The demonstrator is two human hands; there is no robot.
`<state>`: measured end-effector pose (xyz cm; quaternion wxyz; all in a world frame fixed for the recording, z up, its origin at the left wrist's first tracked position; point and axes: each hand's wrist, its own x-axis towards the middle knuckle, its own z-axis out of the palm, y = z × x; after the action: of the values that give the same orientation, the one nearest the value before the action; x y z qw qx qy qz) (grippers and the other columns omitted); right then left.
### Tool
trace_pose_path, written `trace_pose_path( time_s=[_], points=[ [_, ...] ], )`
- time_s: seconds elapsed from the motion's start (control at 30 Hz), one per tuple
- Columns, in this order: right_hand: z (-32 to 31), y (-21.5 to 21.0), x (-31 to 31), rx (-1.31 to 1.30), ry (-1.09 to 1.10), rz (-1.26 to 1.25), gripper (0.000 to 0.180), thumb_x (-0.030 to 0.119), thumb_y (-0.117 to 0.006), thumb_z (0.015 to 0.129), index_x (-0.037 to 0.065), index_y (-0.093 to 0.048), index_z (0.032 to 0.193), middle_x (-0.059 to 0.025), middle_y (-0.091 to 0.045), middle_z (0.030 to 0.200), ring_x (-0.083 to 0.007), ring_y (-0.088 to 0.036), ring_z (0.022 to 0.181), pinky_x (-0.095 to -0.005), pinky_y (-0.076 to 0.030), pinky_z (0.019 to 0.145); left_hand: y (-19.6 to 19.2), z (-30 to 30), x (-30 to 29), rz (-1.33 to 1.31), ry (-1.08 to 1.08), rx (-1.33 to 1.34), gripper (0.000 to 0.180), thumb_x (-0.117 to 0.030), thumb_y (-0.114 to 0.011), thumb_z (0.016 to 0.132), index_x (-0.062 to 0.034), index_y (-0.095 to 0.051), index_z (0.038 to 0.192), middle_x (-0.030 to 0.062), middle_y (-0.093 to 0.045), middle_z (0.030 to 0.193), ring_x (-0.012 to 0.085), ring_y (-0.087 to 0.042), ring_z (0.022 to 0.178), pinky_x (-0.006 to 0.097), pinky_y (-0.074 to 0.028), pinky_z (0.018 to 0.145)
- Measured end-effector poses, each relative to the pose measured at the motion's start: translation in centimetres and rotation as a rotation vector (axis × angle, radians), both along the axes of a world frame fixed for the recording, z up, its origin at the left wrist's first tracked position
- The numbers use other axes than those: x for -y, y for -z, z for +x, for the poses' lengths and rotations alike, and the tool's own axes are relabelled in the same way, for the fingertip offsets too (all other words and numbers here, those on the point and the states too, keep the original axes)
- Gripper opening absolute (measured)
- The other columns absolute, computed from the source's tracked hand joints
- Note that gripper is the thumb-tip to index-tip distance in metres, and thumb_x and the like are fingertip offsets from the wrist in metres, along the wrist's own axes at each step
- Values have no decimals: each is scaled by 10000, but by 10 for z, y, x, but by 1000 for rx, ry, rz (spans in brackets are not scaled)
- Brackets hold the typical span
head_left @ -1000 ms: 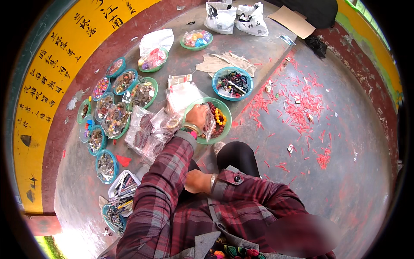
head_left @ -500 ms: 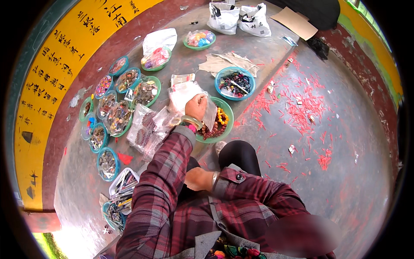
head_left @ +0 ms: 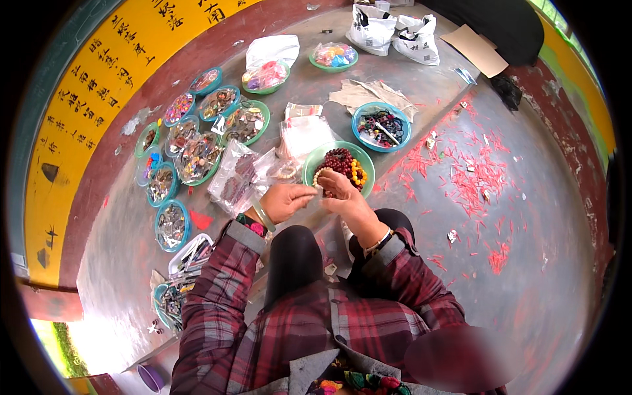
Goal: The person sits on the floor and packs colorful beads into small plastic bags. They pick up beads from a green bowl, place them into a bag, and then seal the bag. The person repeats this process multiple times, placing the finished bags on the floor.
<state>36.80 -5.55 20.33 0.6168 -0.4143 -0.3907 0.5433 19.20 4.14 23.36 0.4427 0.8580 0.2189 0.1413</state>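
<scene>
My left hand (head_left: 284, 202), with a pale bangle at its wrist, is closed in a pinch in front of the green bowl (head_left: 370, 183). Facing it, my right hand (head_left: 352, 205) has its fingers curled toward the same spot, the fingertips almost meeting. Whatever is between them is too small or see-through to name. Dark red bead strings (head_left: 338, 160) and yellow beads (head_left: 358, 174) lie in the bowl, partly hidden by my right hand. A short row of cream beads (head_left: 318, 176) shows just above the fingertips. Clear plastic bags (head_left: 306, 135) lie stacked beyond my left hand.
Bagged brown bead strings (head_left: 237, 174) lie to the left. Several bowls of small trinkets (head_left: 172, 226) stand beyond them, near a white basket of pens (head_left: 191, 255). A blue bowl of dark cords (head_left: 382, 146) is at the back. Red paper scraps (head_left: 477, 174) litter the floor rightward.
My left hand has drawn back from the plastic bags toward my knees. My right hand has risen from my lap to meet it before the green bowl. The view has shifted slightly.
</scene>
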Motion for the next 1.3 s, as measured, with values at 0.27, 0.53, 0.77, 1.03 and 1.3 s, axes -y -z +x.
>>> trace_pose_path(
  time_s=[0.27, 0.53, 0.77, 1.03, 1.3],
  points=[
    [-4, -20, 18, -170, -200, -203, 44, 65, -630, 782, 51, -608, 817, 12, -590, 734, -85, -556, 662, -211, -434, 603, -16, -40, 54, -282, -195, 51, 341, -58, -660, 781, -26, -557, 1105, 7, -582, 802, 69, -542, 732, 218, -441, 679],
    [-12, -18, 25, -260, -107, -165, 20, 57, -616, 814, 47, -605, 829, -10, -604, 761, -113, -597, 713, -236, -473, 644, 8, -63, 77, -588, -531, 454, 121, -102, -600, 852, -5, -598, 925, 54, -630, 808, 96, -576, 701, 217, -470, 657],
    [-5, -14, 40, -115, -54, -126, 24, 53, -599, 817, 30, -605, 812, -36, -615, 748, -112, -597, 704, -236, -472, 627, 10, -56, 93, -759, -665, 627, 122, -109, -570, 868, 5, -605, 890, 80, -642, 779, 149, -630, 681, 240, -517, 622],
    [2, -37, 75, 337, 153, 128, 209, 12, -618, 770, 33, -597, 977, -32, -625, 927, -107, -582, 860, -230, -475, 600, 19, -35, 125, 133, -562, 273, 144, -135, -605, 809, -17, -612, 892, 128, -621, 769, 245, -623, 684, 324, -472, 599],
    [-16, -9, 85, 883, -133, 104, 132, 65, -651, 713, 24, -638, 838, -141, -626, 767, -285, -608, 709, -325, -476, 615, 26, -21, 139, 258, -339, 239, 124, -123, -564, 843, -22, -606, 901, 128, -629, 779, 266, -626, 690, 313, -488, 588]
  ],
)
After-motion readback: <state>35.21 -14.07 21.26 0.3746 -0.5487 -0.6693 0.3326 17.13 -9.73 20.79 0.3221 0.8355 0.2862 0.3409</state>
